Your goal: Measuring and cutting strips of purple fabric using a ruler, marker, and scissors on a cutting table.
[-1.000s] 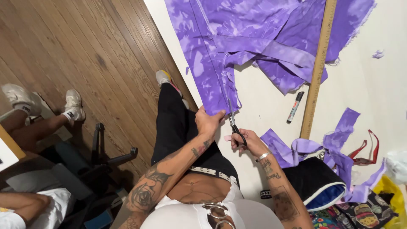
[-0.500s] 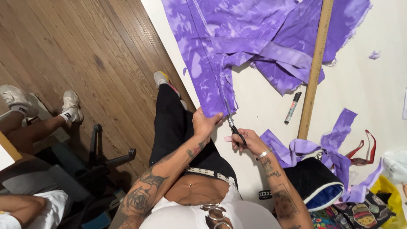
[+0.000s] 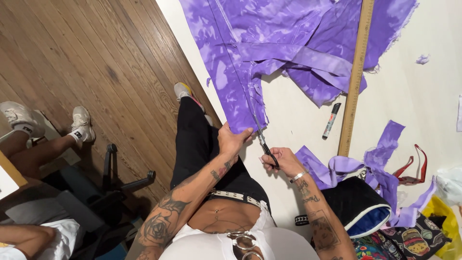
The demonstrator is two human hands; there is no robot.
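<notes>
Black-handled scissors [image 3: 267,147], clasped in the right hand [image 3: 284,161], cut mottled purple cloth [image 3: 250,58] whose near edge the left hand [image 3: 233,139] pinches, with a black pouch [image 3: 358,204] holding purple strips at 4 o'clock.

Fabric [image 3: 269,43] is spread on table [image 3: 433,106], w/ ruler [image 3: 355,82] laid along its right side. Marker [image 3: 331,121] is set just left of ruler's near end. Scraps [image 3: 356,163] are piled right of scissors [image 3: 264,144], held betw. left hand [image 3: 232,140] & right hand [image 3: 285,161].

A white table [image 3: 298,120] carries purple fabric [image 3: 269,33], a wooden ruler [image 3: 355,77] and a marker [image 3: 331,121] (capped).
</notes>
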